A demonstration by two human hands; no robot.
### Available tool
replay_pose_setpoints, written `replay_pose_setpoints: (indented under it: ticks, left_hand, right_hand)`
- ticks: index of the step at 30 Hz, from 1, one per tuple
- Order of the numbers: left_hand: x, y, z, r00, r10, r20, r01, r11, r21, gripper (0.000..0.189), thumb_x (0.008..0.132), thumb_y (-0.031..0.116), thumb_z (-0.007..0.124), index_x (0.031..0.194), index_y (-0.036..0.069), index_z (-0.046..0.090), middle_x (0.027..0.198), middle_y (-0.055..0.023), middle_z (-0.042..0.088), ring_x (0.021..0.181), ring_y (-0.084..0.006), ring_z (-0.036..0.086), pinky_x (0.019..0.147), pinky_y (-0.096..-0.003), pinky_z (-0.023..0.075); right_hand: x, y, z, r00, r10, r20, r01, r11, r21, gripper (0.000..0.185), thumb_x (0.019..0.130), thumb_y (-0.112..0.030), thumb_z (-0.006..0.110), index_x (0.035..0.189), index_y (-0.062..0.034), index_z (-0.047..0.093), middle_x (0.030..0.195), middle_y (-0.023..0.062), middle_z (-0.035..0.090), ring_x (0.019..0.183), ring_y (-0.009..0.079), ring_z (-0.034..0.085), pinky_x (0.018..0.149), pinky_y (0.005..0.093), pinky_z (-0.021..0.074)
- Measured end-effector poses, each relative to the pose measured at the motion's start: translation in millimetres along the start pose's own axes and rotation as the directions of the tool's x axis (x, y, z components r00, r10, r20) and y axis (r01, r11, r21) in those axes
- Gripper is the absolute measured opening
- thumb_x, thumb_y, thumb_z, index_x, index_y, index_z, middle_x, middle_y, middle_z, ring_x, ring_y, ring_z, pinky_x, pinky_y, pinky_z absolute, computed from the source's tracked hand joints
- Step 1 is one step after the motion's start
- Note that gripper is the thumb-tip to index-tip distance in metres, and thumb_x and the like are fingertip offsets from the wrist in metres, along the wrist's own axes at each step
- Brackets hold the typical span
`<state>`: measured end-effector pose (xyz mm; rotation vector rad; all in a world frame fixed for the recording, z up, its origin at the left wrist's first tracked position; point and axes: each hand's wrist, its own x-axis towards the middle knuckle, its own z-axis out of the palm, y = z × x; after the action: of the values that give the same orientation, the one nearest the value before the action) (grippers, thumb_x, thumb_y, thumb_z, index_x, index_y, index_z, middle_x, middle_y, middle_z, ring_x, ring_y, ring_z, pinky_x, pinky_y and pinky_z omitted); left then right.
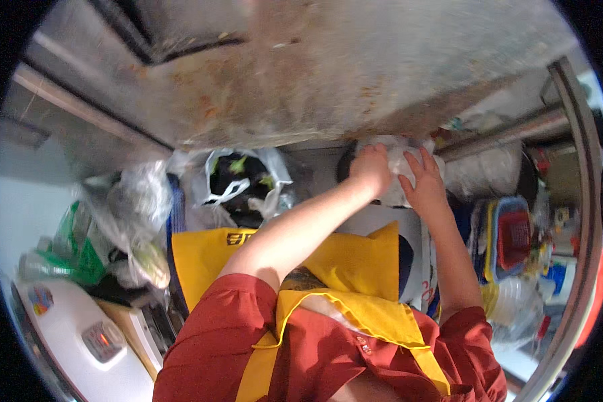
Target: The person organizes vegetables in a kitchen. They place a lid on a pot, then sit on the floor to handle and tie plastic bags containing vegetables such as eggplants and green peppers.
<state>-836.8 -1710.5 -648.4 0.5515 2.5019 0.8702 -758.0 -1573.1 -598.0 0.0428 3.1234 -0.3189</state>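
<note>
Both arms reach forward, away from a yellow apron, to a whitish translucent plastic bag under the edge of a stained metal surface. At the bag's left side is my left hand, its fingers bent down onto the plastic; whether they grip it cannot be told. My right hand rests on the bag's right side with its fingers spread. What the bag holds cannot be made out. Left of the hands, an open white plastic bag contains dark eggplants with green stems.
Nested plastic baskets and clear plastic containers stand at the right, inside a metal post. At the left are clear plastic bags, a green bag and a white appliance with a small panel.
</note>
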Motion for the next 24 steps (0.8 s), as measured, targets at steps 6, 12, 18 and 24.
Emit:
replay_pose_setpoints:
  ticks: [6, 12, 18, 24]
  left_hand:
    - [-46, -64, 40, 0.987, 0.107, 0.121, -0.149, 0.889, 0.433, 0.08, 0.088, 0.033, 0.065, 0.152, 0.01, 0.024, 0.16, -0.0182, 0.007, 0.147, -0.0388, 0.007, 0.108, -0.0656, 0.025]
    - [-46, -92, 47, 0.969, 0.234, 0.081, -0.246, 0.887, 0.39, 0.09, 0.081, 0.029, 0.073, 0.153, 0.013, 0.021, 0.162, -0.0125, 0.004, 0.148, -0.0368, 0.011, 0.11, -0.0629, 0.026]
    - [-41, -91, 37, 0.967, 0.207, 0.152, -0.238, 0.943, 0.232, 0.105, 0.07, 0.032, 0.083, 0.152, 0.01, 0.021, 0.161, -0.0149, 0.005, 0.147, -0.0358, 0.017, 0.11, -0.0582, 0.0305]
    - [-35, -92, 32, 0.962, 0.222, 0.158, -0.254, 0.939, 0.233, 0.106, 0.068, 0.038, 0.083, 0.151, 0.009, 0.023, 0.161, -0.0158, 0.006, 0.145, -0.0374, 0.021, 0.109, -0.0593, 0.032]
  right_hand:
    - [53, 72, 101, 0.815, 0.17, 0.554, -0.151, 0.985, -0.08, 0.091, 0.077, -0.043, 0.079, 0.152, -0.0308, 0.028, 0.16, 0.0193, 0.009, 0.145, 0.0452, 0.013, 0.112, 0.0555, 0.0306]
    - [101, 108, 197, 0.618, 0.047, 0.785, 0.079, 0.989, -0.122, 0.116, 0.058, -0.052, 0.086, 0.152, -0.0171, 0.028, 0.151, 0.0244, 0.034, 0.14, 0.0443, 0.029, 0.107, 0.0553, 0.0375]
    - [113, 106, 254, 0.566, 0.085, 0.82, 0.207, 0.948, -0.241, 0.112, 0.059, -0.048, 0.086, 0.15, -0.0149, 0.031, 0.148, 0.0242, 0.037, 0.136, 0.0438, 0.034, 0.105, 0.0524, 0.0397]
    - [128, 89, 277, 0.567, 0.082, 0.819, 0.248, 0.932, -0.265, 0.108, 0.06, -0.043, 0.087, 0.149, -0.0127, 0.033, 0.146, 0.024, 0.04, 0.131, 0.0434, 0.04, 0.103, 0.0495, 0.0419]
